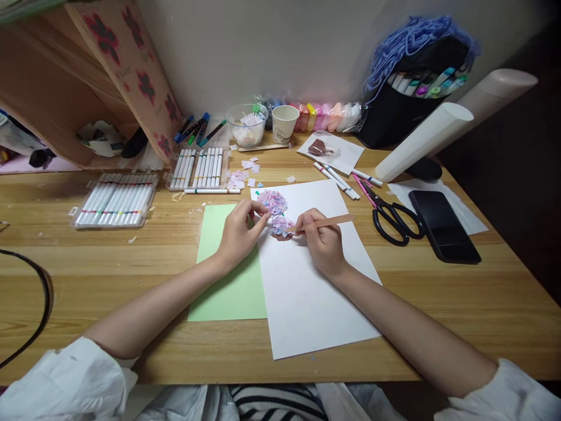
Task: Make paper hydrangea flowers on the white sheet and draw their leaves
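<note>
A white sheet of paper [324, 304] lies in front of me, overlapping a green sheet [232, 292]. On its upper left are two clusters of pink, purple and blue scraps: a round upper cluster [272, 202] and a smaller lower cluster [280, 224] with brown clay-like material [281, 237] along its bottom edge. My right hand [323, 241] grips a flat wooden craft stick [336, 221] like a pen, its tip at the lower cluster's right side. Beside the clusters, my left hand [243, 231] has thumb and index fingertips pinched together; anything between them is too small to make out.
Paper scraps [239, 177], boxed markers [114, 202], a paper cup [284, 123] and a clear tub [248, 128] stand behind. Brown clay [319, 147] lies on a small sheet. Right are loose markers [335, 178], black scissors [394, 222], a phone [445, 225] and a white tube [423, 143].
</note>
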`<action>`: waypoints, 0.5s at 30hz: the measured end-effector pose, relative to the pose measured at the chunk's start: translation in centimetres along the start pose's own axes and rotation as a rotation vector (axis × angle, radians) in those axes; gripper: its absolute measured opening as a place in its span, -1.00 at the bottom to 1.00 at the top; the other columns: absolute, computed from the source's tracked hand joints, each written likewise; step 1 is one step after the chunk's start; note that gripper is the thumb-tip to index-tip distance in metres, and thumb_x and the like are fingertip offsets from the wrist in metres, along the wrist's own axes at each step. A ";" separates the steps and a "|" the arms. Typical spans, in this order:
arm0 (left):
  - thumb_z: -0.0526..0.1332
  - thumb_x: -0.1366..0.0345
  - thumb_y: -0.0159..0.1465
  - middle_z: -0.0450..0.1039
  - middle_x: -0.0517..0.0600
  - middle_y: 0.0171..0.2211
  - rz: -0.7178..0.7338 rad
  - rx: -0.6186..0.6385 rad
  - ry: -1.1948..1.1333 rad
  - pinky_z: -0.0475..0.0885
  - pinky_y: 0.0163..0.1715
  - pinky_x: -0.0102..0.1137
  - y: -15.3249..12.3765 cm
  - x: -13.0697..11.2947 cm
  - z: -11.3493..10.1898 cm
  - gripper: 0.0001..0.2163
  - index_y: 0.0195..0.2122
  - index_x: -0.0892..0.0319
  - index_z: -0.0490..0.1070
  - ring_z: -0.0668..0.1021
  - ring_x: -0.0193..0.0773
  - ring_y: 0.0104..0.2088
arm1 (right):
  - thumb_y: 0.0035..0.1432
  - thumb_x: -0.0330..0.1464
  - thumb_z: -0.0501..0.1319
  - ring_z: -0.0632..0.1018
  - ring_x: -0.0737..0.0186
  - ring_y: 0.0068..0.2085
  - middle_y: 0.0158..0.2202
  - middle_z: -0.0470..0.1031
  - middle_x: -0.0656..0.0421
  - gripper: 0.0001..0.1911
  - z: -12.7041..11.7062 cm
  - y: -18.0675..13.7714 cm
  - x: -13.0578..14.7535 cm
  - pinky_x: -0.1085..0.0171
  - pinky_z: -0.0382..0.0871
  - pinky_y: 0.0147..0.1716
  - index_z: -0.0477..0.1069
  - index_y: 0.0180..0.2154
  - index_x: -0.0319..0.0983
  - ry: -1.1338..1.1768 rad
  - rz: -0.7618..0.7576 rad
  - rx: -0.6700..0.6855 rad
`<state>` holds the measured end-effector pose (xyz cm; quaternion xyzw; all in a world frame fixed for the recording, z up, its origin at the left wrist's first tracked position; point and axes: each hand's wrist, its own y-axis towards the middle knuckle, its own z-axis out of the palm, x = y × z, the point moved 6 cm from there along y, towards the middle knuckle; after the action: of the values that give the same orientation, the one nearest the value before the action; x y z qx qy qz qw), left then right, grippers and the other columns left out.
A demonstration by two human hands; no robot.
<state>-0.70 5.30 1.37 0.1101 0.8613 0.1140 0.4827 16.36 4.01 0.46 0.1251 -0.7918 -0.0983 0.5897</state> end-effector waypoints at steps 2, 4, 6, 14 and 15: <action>0.20 0.33 0.24 0.42 -0.07 -0.37 -0.016 0.003 -0.004 0.29 -0.40 -0.45 0.0 0.2 0.1 -0.96 -0.33 0.17 0.37 0.40 -0.37 -0.42 | 0.34 -0.20 -0.04 0.41 0.31 -0.47 -0.54 0.33 0.23 -0.62 -0.1 0.0 0.1 0.30 0.27 -0.41 0.29 -0.49 -0.19 0.013 -0.003 -0.017; 0.20 0.33 0.24 0.43 -0.07 -0.37 -0.021 0.008 -0.003 0.29 -0.41 -0.45 0.0 0.3 0.2 -0.96 -0.33 0.17 0.37 0.40 -0.37 -0.42 | 0.34 -0.19 -0.04 0.41 0.31 -0.49 -0.55 0.34 0.24 -0.62 -0.1 0.0 0.1 0.30 0.27 -0.42 0.29 -0.49 -0.19 0.017 0.002 -0.021; 0.20 0.33 0.24 0.44 -0.06 -0.37 -0.027 0.011 -0.004 0.29 -0.41 -0.44 0.0 0.3 0.2 -0.96 -0.32 0.17 0.38 0.40 -0.37 -0.43 | 0.33 -0.18 -0.04 0.42 0.31 -0.48 -0.55 0.34 0.24 -0.61 0.0 0.1 0.1 0.31 0.28 -0.43 0.30 -0.49 -0.19 0.009 0.012 -0.004; 0.19 0.34 0.24 0.45 -0.06 -0.36 -0.031 0.023 -0.004 0.30 -0.41 -0.43 0.0 0.3 0.2 -0.97 -0.33 0.16 0.38 0.41 -0.35 -0.42 | 0.32 -0.15 -0.04 0.45 0.31 -0.45 -0.53 0.32 0.24 -0.61 0.4 0.2 -0.1 0.35 0.33 -0.46 0.29 -0.48 -0.18 -0.003 0.050 0.044; 0.19 0.33 0.24 0.45 -0.06 -0.36 -0.033 0.024 -0.002 0.30 -0.41 -0.43 0.0 0.4 0.2 -0.96 -0.33 0.16 0.38 0.42 -0.35 -0.42 | 0.32 -0.14 -0.04 0.45 0.31 -0.45 -0.53 0.32 0.23 -0.61 0.5 0.2 -0.1 0.35 0.34 -0.46 0.29 -0.48 -0.18 -0.001 0.053 0.051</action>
<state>-0.68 5.42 0.96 0.1018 0.8638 0.0956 0.4841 15.93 4.26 0.25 0.1192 -0.7972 -0.0623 0.5885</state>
